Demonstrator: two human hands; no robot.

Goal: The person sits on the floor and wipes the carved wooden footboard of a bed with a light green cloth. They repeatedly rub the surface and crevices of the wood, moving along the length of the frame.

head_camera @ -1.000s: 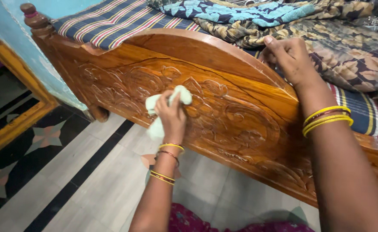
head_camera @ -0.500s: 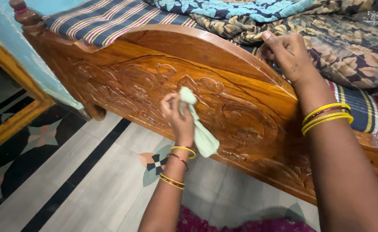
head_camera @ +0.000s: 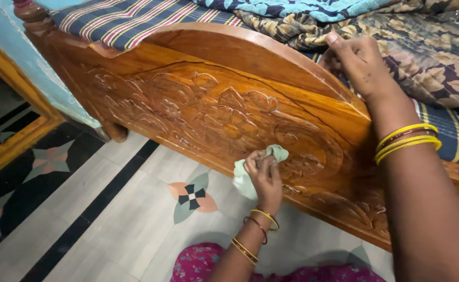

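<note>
My left hand point(head_camera: 263, 175) grips a pale green cloth point(head_camera: 247, 175) and presses it against the lower carved part of a polished wooden bed footboard point(head_camera: 198, 99). My right hand point(head_camera: 360, 62) rests over the top edge of that footboard, fingers curled on the rim, touching a brown floral blanket point(head_camera: 417, 47). Yellow bangles sit on both wrists.
A striped mattress point(head_camera: 120, 18) and a blue patterned blanket point(head_camera: 302, 6) lie on the bed. A turned bedpost point(head_camera: 28, 10) stands at the far left beside a blue wall. The tiled floor point(head_camera: 130, 209) has dark stripes and a flower motif. A wooden door frame point(head_camera: 10, 141) is at left.
My left hand has carried the cloth down and to the right across the carving, from the upper middle to the lower edge. My right hand has stayed on the footboard's top.
</note>
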